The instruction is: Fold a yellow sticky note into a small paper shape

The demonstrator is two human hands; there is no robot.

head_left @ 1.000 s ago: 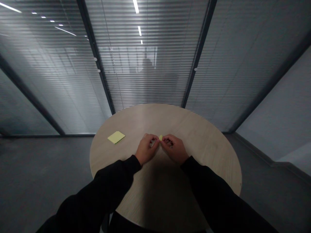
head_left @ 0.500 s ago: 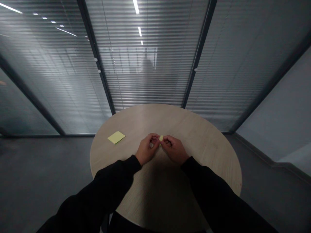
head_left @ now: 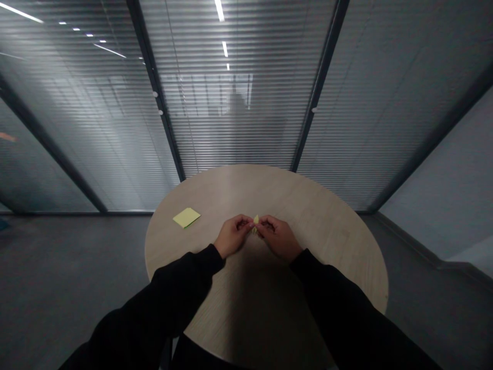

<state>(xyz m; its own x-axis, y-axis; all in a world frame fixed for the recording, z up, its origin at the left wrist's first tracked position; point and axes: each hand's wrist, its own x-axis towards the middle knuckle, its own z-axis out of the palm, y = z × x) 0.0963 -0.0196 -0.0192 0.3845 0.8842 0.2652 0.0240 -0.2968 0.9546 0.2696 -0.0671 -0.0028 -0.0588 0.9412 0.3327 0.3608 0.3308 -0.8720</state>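
Note:
Between my fingertips is a small folded piece of yellow paper (head_left: 256, 219), its pointed tip sticking up and a bit of it showing below. My left hand (head_left: 233, 236) pinches it from the left with thumb and fingers. From the other side my right hand (head_left: 280, 238) grips it too, so the two hands nearly meet. Most of the paper is hidden by the fingers, and its exact folds are too small to make out. Both hands are low over the round wooden table (head_left: 327, 241).
A pad of yellow sticky notes (head_left: 187, 217) lies on the table to the left of my hands, a green edge showing under it. Beyond the table stand glass partitions with blinds (head_left: 239, 139). A pale wall (head_left: 442, 205) rises on the right.
The fingertips have drawn slightly closer together on the folded paper, and more of it shows below them. The whole view has shifted a little.

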